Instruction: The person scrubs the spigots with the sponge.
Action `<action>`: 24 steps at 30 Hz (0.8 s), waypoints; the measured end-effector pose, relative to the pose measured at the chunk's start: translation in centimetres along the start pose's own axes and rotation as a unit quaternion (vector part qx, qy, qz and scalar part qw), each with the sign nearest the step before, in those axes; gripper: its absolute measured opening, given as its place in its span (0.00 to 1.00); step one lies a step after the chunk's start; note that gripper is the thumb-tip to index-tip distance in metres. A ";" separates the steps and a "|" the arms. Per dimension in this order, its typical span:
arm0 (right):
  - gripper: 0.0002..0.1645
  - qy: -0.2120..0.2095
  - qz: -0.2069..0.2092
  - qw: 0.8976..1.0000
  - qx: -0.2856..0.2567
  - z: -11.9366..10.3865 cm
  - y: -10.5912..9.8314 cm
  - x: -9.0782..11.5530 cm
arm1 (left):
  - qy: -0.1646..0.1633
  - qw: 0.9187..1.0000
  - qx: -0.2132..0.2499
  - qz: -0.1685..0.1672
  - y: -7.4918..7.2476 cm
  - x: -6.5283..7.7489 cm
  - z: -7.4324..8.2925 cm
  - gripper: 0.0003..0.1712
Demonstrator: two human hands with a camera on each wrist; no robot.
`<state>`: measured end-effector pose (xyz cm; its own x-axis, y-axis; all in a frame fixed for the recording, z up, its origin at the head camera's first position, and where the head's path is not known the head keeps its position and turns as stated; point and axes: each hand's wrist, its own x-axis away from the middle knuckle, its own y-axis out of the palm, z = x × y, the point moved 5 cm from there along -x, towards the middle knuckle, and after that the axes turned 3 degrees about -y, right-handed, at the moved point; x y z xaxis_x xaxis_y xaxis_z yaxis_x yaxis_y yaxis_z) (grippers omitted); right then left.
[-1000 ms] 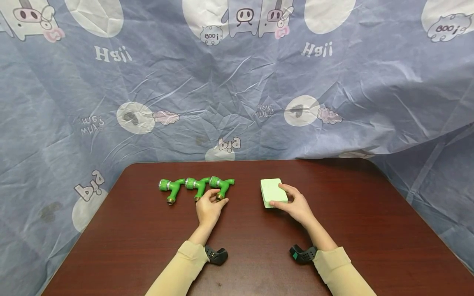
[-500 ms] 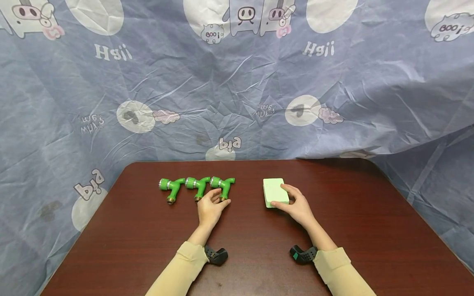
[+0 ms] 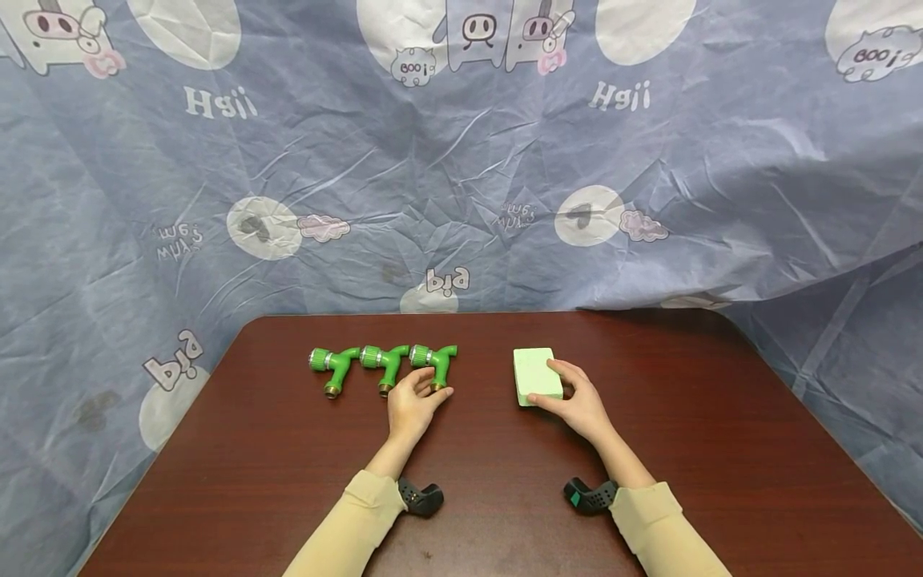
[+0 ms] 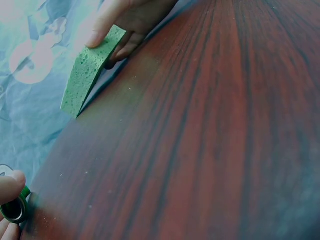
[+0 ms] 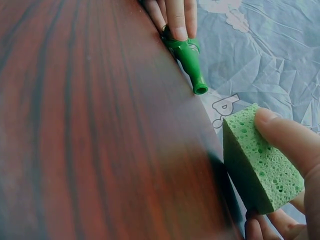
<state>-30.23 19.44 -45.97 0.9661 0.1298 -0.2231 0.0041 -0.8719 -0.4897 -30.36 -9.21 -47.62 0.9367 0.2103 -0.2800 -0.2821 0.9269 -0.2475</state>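
Three green plastic taps with ribbed knobs and brass threaded ends lie in a row on the table's left half. My left hand (image 3: 413, 407) pinches the rightmost tap (image 3: 437, 360) at its threaded end between thumb and fingers. In the right wrist view that tap's spout (image 5: 192, 65) points away from the fingers. The middle tap (image 3: 390, 365) and the left tap (image 3: 337, 367) are untouched. My right hand (image 3: 581, 405) grips a pale green rectangular sponge (image 3: 534, 373) by its near and right sides. Pores show on the sponge's side (image 4: 86, 75) in the left wrist view.
The dark red-brown wooden table (image 3: 490, 473) has rounded far corners. Behind it hangs a wrinkled blue-grey cloth (image 3: 404, 176) with cartoon prints. A black wrist device (image 3: 421, 498) sits on the left wrist, and another black device (image 3: 590, 496) on the right.
The rightmost tap has turned slightly, its threaded end swinging right with my left hand. The sponge has shifted a little to the right and straightened in my right hand.
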 end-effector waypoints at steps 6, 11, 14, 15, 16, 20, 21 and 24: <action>0.51 -0.002 -0.007 1.000 0.019 0.1 0.2 -0.2 | 0.002 1.000 -0.011 0.005 -0.1 0.0 0.0 0.28; 0.52 -0.001 -0.013 0.999 0.041 0.3 0.6 -0.4 | 0.004 1.000 -0.019 0.014 -0.4 0.2 0.2 0.28; 0.52 -0.006 -0.013 0.997 0.069 0.3 0.7 -0.3 | -0.005 1.000 -0.024 0.015 -0.5 0.3 0.2 0.29; 0.52 -0.009 -0.012 0.997 0.075 0.2 0.8 -0.3 | -0.008 1.000 -0.024 0.015 -0.5 0.4 0.2 0.29; 0.52 -0.010 -0.010 0.997 0.082 0.1 0.8 -0.3 | -0.011 1.000 -0.023 0.014 -0.6 0.4 0.2 0.29; 0.51 -0.013 -0.009 0.995 0.095 -0.3 0.9 -0.2 | -0.022 0.999 -0.023 0.007 -0.8 0.6 0.4 0.31; 0.51 -0.016 -0.010 0.995 0.101 -0.4 0.8 -0.2 | -0.024 0.999 -0.025 0.004 -0.8 0.7 0.5 0.32; 0.51 -0.024 -0.014 0.992 0.121 -0.7 0.6 0.0 | -0.025 0.999 -0.029 -0.007 -1.3 1.1 0.8 0.33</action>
<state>-30.10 18.62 -45.66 0.9529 0.1799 -0.2443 -0.0374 -0.7294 -0.6830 -28.81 -9.91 -46.91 0.9496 0.2130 -0.2300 -0.2782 0.9106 -0.3055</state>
